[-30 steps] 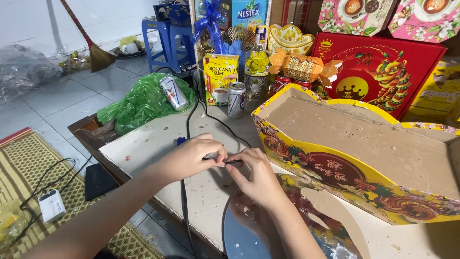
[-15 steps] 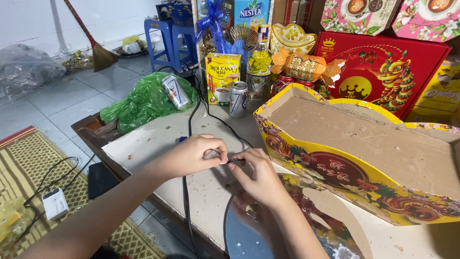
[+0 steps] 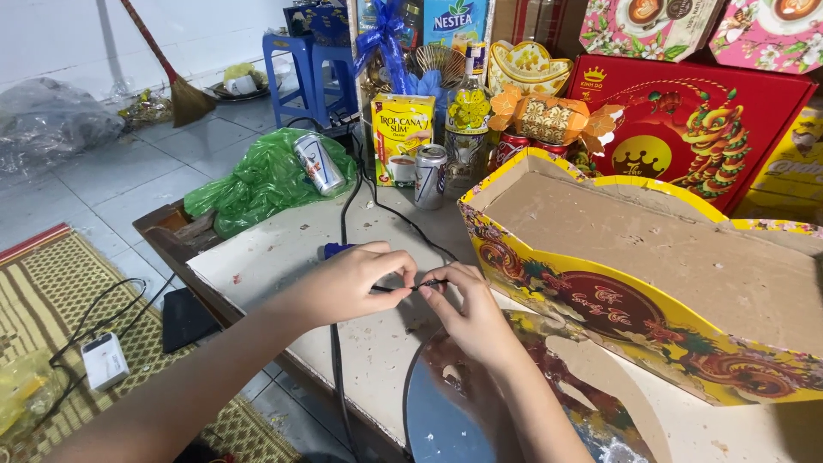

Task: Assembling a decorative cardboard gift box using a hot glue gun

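Far over on the left a white adapter [image 3: 105, 360] lies on the woven mat [image 3: 34, 283], its thin lead looping across the weave, and a flat black slab [image 3: 189, 317] sits on the tiles just beside the table's edge. Further back a broom [image 3: 176, 81] leans at the white wall. On the table's [image 3: 283, 249] left end a green plastic bag [image 3: 257, 180] is bunched up with a drink can [image 3: 319, 163] lying tilted on it.

The left hand [image 3: 356, 283] comes in low from the left, thumb and forefinger pressed together on a thin black cable [image 3: 396, 288]. The right hand [image 3: 467, 313] meets it fingertip to fingertip, pinching the same cable just to the right, the other fingers curled under. The cable is held a little above the pale tabletop, near its middle; whether it joins the black cord [image 3: 343, 214] that runs back between the bag and an upright can [image 3: 429, 176] I cannot tell. A small blue object [image 3: 336, 250] shows just behind the left hand.

Right of the hands stands a big yellow decorated box [image 3: 634, 317], open, brown card inside. Behind it a red gift box [image 3: 686, 137] leans against the stacked goods
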